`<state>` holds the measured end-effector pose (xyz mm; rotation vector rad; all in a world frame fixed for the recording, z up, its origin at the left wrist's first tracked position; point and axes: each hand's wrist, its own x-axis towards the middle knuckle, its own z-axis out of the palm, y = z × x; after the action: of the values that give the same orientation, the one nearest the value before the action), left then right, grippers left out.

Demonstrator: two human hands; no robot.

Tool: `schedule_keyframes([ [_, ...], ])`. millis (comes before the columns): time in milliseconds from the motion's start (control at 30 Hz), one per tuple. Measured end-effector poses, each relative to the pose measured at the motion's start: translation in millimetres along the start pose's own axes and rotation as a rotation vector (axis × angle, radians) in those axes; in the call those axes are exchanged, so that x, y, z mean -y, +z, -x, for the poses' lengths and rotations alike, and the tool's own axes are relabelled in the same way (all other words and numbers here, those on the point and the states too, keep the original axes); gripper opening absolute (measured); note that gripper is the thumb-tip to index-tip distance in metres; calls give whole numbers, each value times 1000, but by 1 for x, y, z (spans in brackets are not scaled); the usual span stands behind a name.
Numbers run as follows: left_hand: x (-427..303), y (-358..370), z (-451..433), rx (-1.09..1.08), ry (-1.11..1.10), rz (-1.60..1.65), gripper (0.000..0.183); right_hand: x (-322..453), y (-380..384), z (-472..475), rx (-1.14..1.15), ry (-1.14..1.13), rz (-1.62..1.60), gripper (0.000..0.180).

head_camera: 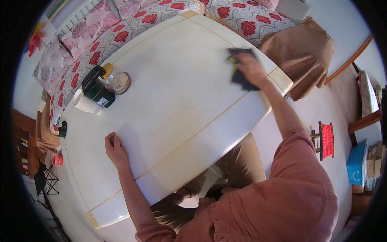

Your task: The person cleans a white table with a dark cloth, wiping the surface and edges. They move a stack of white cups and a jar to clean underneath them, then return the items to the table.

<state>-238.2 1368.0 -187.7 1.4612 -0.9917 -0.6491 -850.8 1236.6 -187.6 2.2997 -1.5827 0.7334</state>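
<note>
Near the far right corner of the white table (181,78), my right hand (250,68) lies over a dark cloth (242,79) with a yellowish patch. Motion blurs both the hand and the cloth. My left hand (116,151) rests at the left part of the tabletop, its fingers curled in, and I see nothing in it. Beyond that hand stand a stack of white paper cups (87,103), a dark green container with a black top (101,93), and a clear jar (116,81) with a gold lid and pale contents.
A sofa with a red-flowered cover (149,18) runs along the table's far sides. Brown fabric (299,54) drapes a seat at the right corner. On the floor at right are a red-topped folding stool (326,141) and a blue box (356,165). A small dark green item (62,129) sits at the left edge.
</note>
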Motion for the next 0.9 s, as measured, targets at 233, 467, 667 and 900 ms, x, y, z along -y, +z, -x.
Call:
schedule_keyframes([
  [233, -1, 8, 3, 12, 55, -182, 14, -13, -36, 61, 145, 436, 237, 57],
  [467, -16, 14, 50, 124, 494, -1028, 33, 272, -60, 68, 286, -215, -207, 52],
  [667, -48, -20, 161, 306, 497, -1106, 52, 281, -85, 99, 271, -422, -335, 47],
  [900, -40, -101, 217, -20, 355, -1188, 52, 93, -37, 75, 66, 266, 87, 56],
])
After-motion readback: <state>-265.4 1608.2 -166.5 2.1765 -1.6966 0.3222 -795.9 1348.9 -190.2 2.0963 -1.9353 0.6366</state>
